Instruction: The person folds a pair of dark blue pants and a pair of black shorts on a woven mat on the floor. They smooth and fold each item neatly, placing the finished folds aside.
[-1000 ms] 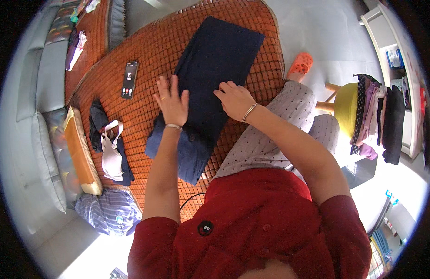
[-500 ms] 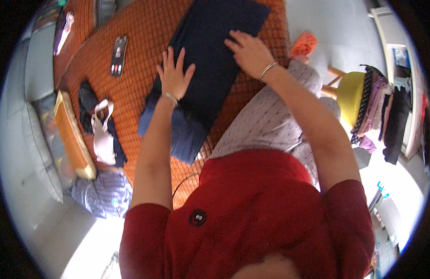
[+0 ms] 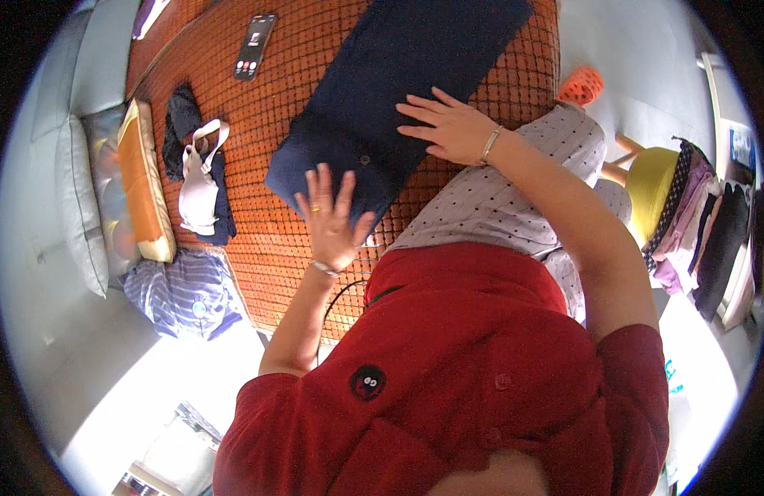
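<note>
A folded dark navy garment (image 3: 413, 45) lies lengthwise on the orange woven mat (image 3: 245, 124). My left hand (image 3: 332, 221) rests spread over its near end, fingers apart. My right hand (image 3: 452, 132) is also open, palm down, fingers fanned on the garment's right half, higher up. Neither holds anything. A small round detail, perhaps a button, shows on the fabric between them. To the left are a phone (image 3: 254, 45) with its screen lit and a pale bra (image 3: 198, 194) on top of dark clothing (image 3: 182, 112).
An orange cushion (image 3: 142, 178) and striped blue fabric (image 3: 179, 293) lie along the left edge, beside the grey sofa (image 3: 88, 50). On the right, my legs in dotted trousers, an orange slipper (image 3: 582, 85) and a yellow stool (image 3: 654, 186) with draped clothes border the mat.
Both hands have slid toward my body along the garment, the left down onto its near end. The right hand's fingers are more spread. The whole view has shifted.
</note>
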The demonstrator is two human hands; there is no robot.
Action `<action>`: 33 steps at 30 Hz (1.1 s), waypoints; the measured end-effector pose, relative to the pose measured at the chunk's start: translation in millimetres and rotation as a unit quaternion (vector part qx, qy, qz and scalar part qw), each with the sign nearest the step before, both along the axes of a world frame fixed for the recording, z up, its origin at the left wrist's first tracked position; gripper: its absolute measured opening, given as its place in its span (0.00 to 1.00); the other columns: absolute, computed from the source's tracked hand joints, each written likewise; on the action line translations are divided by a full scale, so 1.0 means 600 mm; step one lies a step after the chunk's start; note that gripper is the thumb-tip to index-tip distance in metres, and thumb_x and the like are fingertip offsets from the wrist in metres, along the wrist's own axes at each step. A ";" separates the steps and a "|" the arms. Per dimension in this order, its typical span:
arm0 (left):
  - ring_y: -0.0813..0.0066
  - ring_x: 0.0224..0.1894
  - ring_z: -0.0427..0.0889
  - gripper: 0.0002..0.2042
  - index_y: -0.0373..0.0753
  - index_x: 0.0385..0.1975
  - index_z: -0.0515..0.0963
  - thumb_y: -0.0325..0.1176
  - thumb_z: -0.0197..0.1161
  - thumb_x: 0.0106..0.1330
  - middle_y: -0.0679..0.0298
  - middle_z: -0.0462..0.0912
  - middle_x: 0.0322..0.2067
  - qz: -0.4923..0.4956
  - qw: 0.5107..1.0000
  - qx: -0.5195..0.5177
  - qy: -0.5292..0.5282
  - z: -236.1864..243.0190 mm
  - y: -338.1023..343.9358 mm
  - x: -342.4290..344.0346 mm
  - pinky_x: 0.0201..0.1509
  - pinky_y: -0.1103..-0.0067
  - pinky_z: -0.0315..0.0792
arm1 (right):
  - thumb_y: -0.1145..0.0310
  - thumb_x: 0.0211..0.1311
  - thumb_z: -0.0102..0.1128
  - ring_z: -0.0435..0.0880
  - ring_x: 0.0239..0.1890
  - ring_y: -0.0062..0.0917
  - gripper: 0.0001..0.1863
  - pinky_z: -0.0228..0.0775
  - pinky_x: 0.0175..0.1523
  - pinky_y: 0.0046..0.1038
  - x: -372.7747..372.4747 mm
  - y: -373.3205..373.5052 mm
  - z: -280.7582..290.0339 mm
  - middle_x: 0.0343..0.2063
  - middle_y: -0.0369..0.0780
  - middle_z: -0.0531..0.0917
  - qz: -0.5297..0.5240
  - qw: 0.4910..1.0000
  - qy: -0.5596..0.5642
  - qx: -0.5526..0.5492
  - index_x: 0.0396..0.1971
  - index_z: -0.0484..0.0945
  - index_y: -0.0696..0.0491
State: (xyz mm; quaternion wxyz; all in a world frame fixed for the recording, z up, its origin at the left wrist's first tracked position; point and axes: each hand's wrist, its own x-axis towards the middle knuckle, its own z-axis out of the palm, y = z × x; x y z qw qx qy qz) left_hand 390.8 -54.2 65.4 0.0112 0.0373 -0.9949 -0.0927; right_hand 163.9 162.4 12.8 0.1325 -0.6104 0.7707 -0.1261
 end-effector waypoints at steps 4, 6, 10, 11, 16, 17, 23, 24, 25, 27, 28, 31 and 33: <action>0.50 0.75 0.39 0.34 0.53 0.70 0.58 0.53 0.57 0.65 0.55 0.45 0.73 -0.016 0.995 -0.033 -0.098 -0.028 0.066 -0.037 0.70 0.43 0.37 | 0.61 0.65 0.55 0.48 0.74 0.32 0.29 0.40 0.75 0.46 0.007 -0.005 0.032 0.71 0.38 0.55 -0.021 0.997 0.026 0.076 0.67 0.63 0.42; 0.50 0.75 0.40 0.34 0.50 0.72 0.53 0.51 0.55 0.67 0.53 0.46 0.73 -0.017 0.991 -0.053 -0.124 -0.045 0.072 -0.040 0.70 0.44 0.41 | 0.66 0.64 0.54 0.52 0.73 0.33 0.30 0.43 0.74 0.47 0.052 -0.037 0.075 0.70 0.42 0.58 -0.005 0.999 -0.003 0.036 0.66 0.63 0.48; 0.47 0.73 0.49 0.28 0.42 0.65 0.64 0.43 0.58 0.66 0.49 0.52 0.70 0.005 0.999 0.019 -0.043 -0.022 0.032 -0.017 0.70 0.47 0.47 | 0.68 0.68 0.43 0.52 0.73 0.33 0.29 0.45 0.75 0.41 0.133 -0.063 0.055 0.71 0.43 0.56 0.038 0.988 -0.146 -0.043 0.69 0.57 0.49; 0.50 0.67 0.58 0.25 0.37 0.59 0.68 0.40 0.62 0.64 0.48 0.60 0.65 0.044 0.997 0.051 0.045 -0.019 0.010 0.000 0.67 0.52 0.54 | 0.68 0.68 0.43 0.52 0.73 0.33 0.29 0.45 0.75 0.40 0.130 -0.063 0.050 0.71 0.43 0.56 0.039 0.987 -0.155 -0.024 0.69 0.56 0.49; 0.66 0.46 0.79 0.16 0.38 0.43 0.74 0.35 0.69 0.60 0.55 0.78 0.44 0.474 0.760 0.439 -0.067 -0.032 -0.105 0.082 0.51 0.68 0.74 | 0.65 0.67 0.45 0.53 0.73 0.35 0.32 0.45 0.75 0.37 0.111 -0.063 0.032 0.71 0.46 0.53 0.021 0.978 -0.206 0.034 0.70 0.53 0.53; 0.68 0.42 0.80 0.15 0.40 0.42 0.73 0.35 0.70 0.60 0.59 0.80 0.40 0.519 0.643 0.544 -0.147 -0.022 -0.112 0.080 0.49 0.70 0.76 | 0.63 0.68 0.45 0.53 0.73 0.36 0.32 0.46 0.75 0.36 0.111 -0.066 0.035 0.71 0.47 0.53 0.008 0.975 -0.220 0.039 0.70 0.53 0.53; 0.63 0.48 0.82 0.21 0.32 0.52 0.70 0.28 0.66 0.60 0.56 0.79 0.50 0.428 0.546 0.716 -0.073 -0.007 -0.108 0.045 0.52 0.67 0.79 | 0.48 0.71 0.37 0.54 0.72 0.38 0.35 0.47 0.74 0.35 0.107 -0.081 0.048 0.70 0.49 0.56 -0.029 0.955 -0.291 0.052 0.70 0.53 0.55; 0.63 0.48 0.82 0.20 0.31 0.52 0.70 0.26 0.64 0.61 0.56 0.78 0.51 0.410 0.529 0.740 -0.067 0.021 -0.100 0.025 0.52 0.66 0.80 | 0.45 0.70 0.36 0.54 0.72 0.38 0.37 0.47 0.74 0.35 0.101 -0.082 0.051 0.70 0.49 0.56 -0.061 0.934 -0.349 0.047 0.70 0.54 0.55; 0.63 0.48 0.82 0.18 0.30 0.52 0.69 0.25 0.62 0.63 0.56 0.77 0.52 0.394 0.511 0.762 -0.060 0.058 -0.084 0.005 0.52 0.66 0.80 | 0.42 0.70 0.34 0.54 0.72 0.39 0.38 0.47 0.74 0.34 0.094 -0.081 0.055 0.70 0.48 0.57 -0.090 0.908 -0.406 0.043 0.70 0.54 0.55; 0.65 0.44 0.84 0.13 0.33 0.47 0.74 0.29 0.62 0.64 0.57 0.82 0.46 0.375 0.531 0.757 -0.070 0.119 -0.040 -0.061 0.50 0.70 0.80 | 0.34 0.67 0.32 0.55 0.72 0.37 0.43 0.45 0.74 0.32 0.079 -0.075 0.044 0.69 0.47 0.59 -0.158 0.842 -0.517 -0.008 0.69 0.57 0.55; 0.65 0.43 0.84 0.12 0.35 0.45 0.76 0.31 0.62 0.65 0.58 0.83 0.42 0.370 0.530 0.759 -0.080 0.124 -0.035 -0.090 0.48 0.71 0.81 | 0.33 0.66 0.33 0.56 0.72 0.36 0.44 0.45 0.74 0.33 0.070 -0.069 0.037 0.68 0.46 0.61 -0.200 0.790 -0.578 -0.036 0.68 0.59 0.55; 0.70 0.33 0.83 0.07 0.38 0.35 0.79 0.35 0.62 0.67 0.63 0.83 0.30 0.349 0.589 0.722 -0.103 0.120 -0.018 -0.169 0.43 0.74 0.81 | 0.28 0.62 0.36 0.61 0.70 0.34 0.47 0.46 0.73 0.36 0.040 -0.044 0.037 0.66 0.44 0.67 -0.310 0.599 -0.729 -0.119 0.65 0.65 0.54; 0.74 0.28 0.80 0.07 0.39 0.32 0.77 0.35 0.62 0.67 0.66 0.80 0.27 0.280 0.611 0.730 -0.126 0.121 0.024 -0.222 0.39 0.74 0.81 | 0.30 0.62 0.40 0.62 0.68 0.37 0.46 0.48 0.71 0.42 0.028 -0.029 0.028 0.65 0.45 0.67 -0.389 0.473 -0.766 -0.193 0.66 0.63 0.55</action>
